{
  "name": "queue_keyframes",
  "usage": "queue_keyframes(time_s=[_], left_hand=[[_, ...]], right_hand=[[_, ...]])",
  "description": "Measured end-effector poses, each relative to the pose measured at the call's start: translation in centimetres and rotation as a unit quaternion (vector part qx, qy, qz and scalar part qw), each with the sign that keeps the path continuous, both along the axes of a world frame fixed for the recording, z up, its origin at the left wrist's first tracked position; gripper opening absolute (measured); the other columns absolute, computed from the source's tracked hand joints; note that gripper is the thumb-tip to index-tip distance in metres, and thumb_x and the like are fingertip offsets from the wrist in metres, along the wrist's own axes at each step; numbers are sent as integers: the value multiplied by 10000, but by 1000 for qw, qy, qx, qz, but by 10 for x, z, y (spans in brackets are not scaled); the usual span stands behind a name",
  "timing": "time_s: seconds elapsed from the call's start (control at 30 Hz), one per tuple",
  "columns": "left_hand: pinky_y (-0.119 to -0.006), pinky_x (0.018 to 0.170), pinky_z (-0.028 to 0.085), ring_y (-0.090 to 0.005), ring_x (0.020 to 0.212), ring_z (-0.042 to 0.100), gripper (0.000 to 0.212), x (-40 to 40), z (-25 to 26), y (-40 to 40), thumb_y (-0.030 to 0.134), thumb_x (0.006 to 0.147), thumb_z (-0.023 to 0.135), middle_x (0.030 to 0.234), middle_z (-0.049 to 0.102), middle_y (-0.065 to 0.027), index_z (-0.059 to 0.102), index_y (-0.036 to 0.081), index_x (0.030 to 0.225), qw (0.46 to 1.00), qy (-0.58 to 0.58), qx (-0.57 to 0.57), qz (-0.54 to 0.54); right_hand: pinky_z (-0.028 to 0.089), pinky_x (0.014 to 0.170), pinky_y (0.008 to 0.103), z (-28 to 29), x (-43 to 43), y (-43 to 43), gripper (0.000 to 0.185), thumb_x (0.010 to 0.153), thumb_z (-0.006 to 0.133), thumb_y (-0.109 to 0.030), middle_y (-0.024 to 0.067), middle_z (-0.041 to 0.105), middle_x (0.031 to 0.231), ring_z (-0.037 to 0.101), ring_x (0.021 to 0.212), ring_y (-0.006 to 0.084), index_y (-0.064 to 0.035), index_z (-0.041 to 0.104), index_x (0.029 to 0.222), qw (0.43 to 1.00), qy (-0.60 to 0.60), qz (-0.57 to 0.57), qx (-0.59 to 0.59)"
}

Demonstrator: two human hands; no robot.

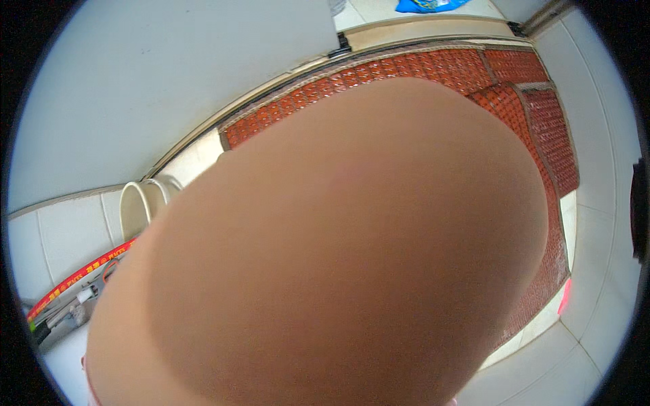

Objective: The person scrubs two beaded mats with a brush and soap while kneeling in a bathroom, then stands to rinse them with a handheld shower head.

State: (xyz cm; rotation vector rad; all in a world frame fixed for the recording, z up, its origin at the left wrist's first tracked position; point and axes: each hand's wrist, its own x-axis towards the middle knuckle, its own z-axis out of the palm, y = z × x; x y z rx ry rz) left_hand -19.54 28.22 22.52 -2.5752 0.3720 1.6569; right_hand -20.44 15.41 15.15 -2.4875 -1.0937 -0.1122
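A bare limb (pixel 345 243), very near the camera and out of focus, fills the middle of the head view. Which part of the body it is cannot be told. A bit of pink cloth (pixel 90 385) shows along its lower left side. Neither of my hands can be made out. Behind the limb, reddish-brown woven mats (pixel 431 63) lie on a light floor, one with a folded or overlapping edge at the right. Much of the mats is hidden by the limb.
A grey-white door or panel (pixel 167 86) stands at upper left, beside a threshold (pixel 431 33). Cream bucket-like containers (pixel 134 208) and a red printed strip (pixel 81 276) are at left. White tiled wall (pixel 594 127) bounds the right. Beyond the threshold lies a blue bag (pixel 431 5).
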Motion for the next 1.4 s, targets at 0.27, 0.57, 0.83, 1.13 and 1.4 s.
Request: queue_keyframes(time_s=[0.27,0.57,0.83,1.13,1.4], left_hand=[[-393,706,539,-290,815,668,365,16,7,-42,300,809,626,879,680,-137,628,31,1055,999,-3,-38,-28],[-385,721,538,-279,828,669,292,29,17,-71,257,799,628,883,683,-124,661,55,1007,997,-10,-69,-44],[-378,734,537,-270,839,670,233,23,67,0,218,791,630,887,687,-112,691,76,965,993,-13,-68,100],[-463,856,472,-431,992,563,599,-148,-28,109,475,980,328,1104,554,-283,432,-78,1188,845,-265,-109,452],[-483,729,492,-424,839,604,571,-137,-43,94,473,949,425,979,604,-278,446,-49,1177,804,-342,-134,467]], right_hand=[[371,734,400,5,-3,-13,178,894,527,-232,87,541,816,506,811,278,-69,575,845,999,19,24,-25],[372,736,398,25,1,-29,167,885,534,-226,86,539,814,506,811,275,-70,577,846,998,33,36,-49],[373,739,391,21,9,-8,122,840,556,-200,82,530,802,501,803,268,-80,582,844,998,19,-64,-5],[523,630,415,62,-103,36,279,833,600,-321,85,654,755,643,727,251,-82,683,718,843,227,265,-409],[394,706,421,28,141,49,363,840,617,-412,130,597,822,546,826,280,-50,629,814,967,-21,-195,-163]])
